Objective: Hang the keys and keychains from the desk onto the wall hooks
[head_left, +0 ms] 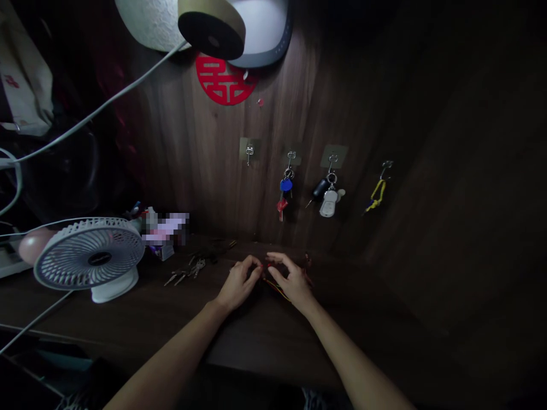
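Observation:
Both of my hands are low over the dark wooden shelf, fingertips almost meeting. My left hand (241,283) is closed in a pinch, thumb against forefinger, with a speck of red at the tips. Opposite it, my right hand (294,280) has curled fingers, and a small red thing (269,265) shows at its thumb tip; its kind is too small to tell. A thin yellow-orange cord (277,289) runs from between the hands to beneath the right palm. Loose keys (183,274) lie left of my left hand.
Wall hooks carry keys with a blue head (286,185), a white key fob (329,204) and a yellow cord loop (378,195); the leftmost hook (249,151) is bare. A white fan (92,256) stands at left. A lamp (260,34) hangs above a red paper cut-out (226,85).

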A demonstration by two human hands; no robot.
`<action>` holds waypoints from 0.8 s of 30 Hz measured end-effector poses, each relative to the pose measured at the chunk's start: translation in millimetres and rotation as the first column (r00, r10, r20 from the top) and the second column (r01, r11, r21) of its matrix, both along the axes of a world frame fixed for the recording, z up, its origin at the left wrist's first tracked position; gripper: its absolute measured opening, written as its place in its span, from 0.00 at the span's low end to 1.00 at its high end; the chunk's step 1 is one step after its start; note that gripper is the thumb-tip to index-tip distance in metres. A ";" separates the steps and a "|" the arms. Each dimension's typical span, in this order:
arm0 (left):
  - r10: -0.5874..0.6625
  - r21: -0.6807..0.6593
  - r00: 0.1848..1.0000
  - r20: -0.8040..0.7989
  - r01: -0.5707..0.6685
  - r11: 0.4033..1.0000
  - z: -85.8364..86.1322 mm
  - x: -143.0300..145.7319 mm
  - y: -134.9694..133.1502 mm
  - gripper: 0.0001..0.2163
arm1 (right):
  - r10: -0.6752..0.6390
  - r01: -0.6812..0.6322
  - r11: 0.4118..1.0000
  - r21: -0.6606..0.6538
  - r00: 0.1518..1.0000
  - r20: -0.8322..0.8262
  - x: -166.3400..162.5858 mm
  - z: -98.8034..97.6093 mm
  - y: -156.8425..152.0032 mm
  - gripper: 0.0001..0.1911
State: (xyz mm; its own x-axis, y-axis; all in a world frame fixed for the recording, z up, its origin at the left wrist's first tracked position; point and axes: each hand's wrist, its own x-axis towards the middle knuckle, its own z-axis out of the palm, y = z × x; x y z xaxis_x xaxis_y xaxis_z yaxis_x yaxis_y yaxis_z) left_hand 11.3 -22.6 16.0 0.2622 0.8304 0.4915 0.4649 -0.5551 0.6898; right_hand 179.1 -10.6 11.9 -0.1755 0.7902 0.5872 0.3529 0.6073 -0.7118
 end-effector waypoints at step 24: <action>0.074 0.034 0.988 -0.133 -0.070 0.997 -7.6 -2.2 9.5 0.08 | 0.066 -0.239 0.930 -0.279 0.856 -0.513 9.6 11.7 0.9 0.14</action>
State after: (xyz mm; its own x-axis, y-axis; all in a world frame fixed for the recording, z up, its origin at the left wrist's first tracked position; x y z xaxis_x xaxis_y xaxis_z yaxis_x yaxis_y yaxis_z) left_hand 9.1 -13.2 8.3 0.2675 0.8352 0.4805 0.5918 -0.5359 0.6021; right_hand 188.8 -9.7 23.7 -0.0699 0.9354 0.3466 -0.1692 0.3313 -0.9282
